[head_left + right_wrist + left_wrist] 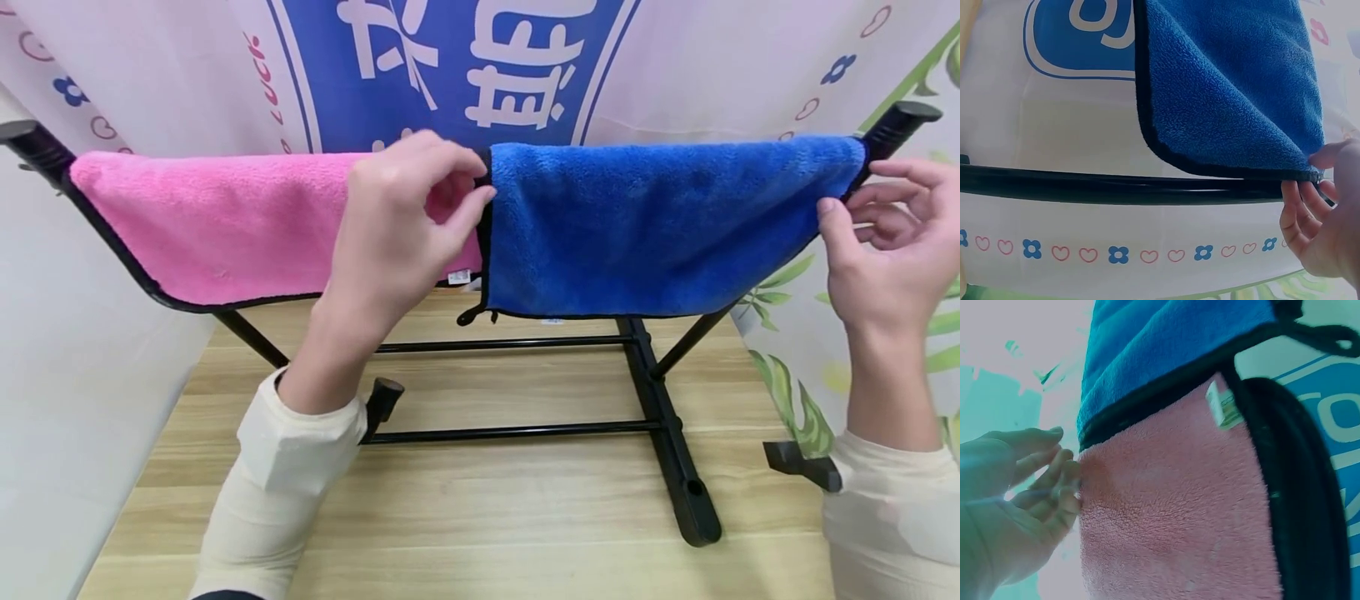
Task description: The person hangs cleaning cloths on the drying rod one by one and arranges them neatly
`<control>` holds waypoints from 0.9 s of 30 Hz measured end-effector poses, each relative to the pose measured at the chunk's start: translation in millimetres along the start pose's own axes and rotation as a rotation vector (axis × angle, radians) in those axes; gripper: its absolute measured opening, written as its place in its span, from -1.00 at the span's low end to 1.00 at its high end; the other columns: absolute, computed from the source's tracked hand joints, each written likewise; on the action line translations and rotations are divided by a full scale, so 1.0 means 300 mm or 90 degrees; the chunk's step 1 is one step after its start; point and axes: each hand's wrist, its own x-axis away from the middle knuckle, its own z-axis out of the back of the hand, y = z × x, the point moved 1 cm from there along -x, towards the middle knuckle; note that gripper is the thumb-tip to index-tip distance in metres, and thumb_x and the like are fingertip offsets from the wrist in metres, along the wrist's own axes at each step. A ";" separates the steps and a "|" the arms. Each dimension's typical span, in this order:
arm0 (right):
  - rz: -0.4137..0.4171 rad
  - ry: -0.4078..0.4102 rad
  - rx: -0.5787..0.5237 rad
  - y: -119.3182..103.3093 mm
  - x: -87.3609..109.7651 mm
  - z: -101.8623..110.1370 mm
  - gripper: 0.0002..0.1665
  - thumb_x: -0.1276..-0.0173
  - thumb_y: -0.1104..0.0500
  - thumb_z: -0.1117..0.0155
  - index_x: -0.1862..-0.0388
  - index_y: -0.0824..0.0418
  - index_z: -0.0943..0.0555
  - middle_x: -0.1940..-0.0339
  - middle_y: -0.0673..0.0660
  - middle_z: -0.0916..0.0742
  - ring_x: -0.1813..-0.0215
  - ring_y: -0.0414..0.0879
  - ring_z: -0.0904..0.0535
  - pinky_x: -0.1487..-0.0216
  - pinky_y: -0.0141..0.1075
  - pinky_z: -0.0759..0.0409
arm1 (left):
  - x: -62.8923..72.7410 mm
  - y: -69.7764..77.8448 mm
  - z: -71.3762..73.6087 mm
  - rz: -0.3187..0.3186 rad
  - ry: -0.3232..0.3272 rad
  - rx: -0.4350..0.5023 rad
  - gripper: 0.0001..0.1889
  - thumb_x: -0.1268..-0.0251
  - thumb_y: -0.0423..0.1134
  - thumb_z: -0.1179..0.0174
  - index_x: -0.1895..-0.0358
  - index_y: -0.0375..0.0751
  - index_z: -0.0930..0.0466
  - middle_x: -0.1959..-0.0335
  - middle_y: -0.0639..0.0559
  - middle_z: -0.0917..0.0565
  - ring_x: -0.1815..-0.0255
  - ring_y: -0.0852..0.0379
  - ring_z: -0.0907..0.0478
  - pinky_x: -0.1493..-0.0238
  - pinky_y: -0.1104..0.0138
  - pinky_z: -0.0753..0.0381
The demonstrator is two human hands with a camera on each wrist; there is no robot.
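A blue towel [660,225] with black edging hangs over the rack's top rail. Its far right end is pinched by my right hand [896,221], thumb in front and fingers behind the hem, also seen in the right wrist view. Left of it hangs a pink towel [210,225] with a small white tag [1224,405]. My left hand [405,196] is at the top where the two towels meet, fingers bent, thumb and forefinger tips slightly apart. In the left wrist view its fingertips [1071,470] are against the pink towel's top fold, with no cloth visibly gripped.
The black rack has lower crossbars [517,432] and a long foot [678,467] on the wooden tabletop [480,533]. Black end caps [903,117] stick up at the rail's ends. A printed curtain [675,67] hangs close behind.
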 end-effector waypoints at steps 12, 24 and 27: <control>0.067 -0.032 -0.119 0.056 0.030 0.014 -0.67 -0.23 0.46 -0.31 0.06 0.19 -0.69 0.44 -0.11 -0.74 0.42 -0.30 -0.65 0.32 -0.58 -0.61 | 0.080 -0.020 -0.053 0.144 -0.052 0.115 -0.84 -0.30 -0.41 -0.40 0.13 -0.43 -0.72 0.27 -0.17 -0.81 0.32 0.03 -0.77 0.23 0.24 -0.77; 0.059 -0.033 -0.084 0.060 0.035 0.010 -0.71 -0.28 0.42 -0.34 0.05 0.17 -0.69 0.37 -0.13 -0.74 0.38 -0.32 -0.63 0.27 -0.61 -0.58 | 0.117 -0.022 -0.121 0.135 -0.024 0.203 -0.63 -0.26 -0.46 -0.42 -0.12 -0.51 -0.67 0.17 -0.27 -0.80 0.29 -0.01 -0.77 0.23 0.26 -0.76; 0.049 -0.029 -0.073 0.053 0.037 0.012 -0.70 -0.29 0.43 -0.33 0.06 0.13 -0.68 0.37 -0.13 -0.73 0.38 -0.33 -0.62 0.27 -0.62 -0.57 | 0.122 -0.027 -0.128 0.078 -0.008 0.106 -0.64 -0.31 -0.42 -0.39 -0.12 -0.52 -0.66 0.24 -0.26 -0.78 0.40 0.00 -0.69 0.30 0.25 -0.71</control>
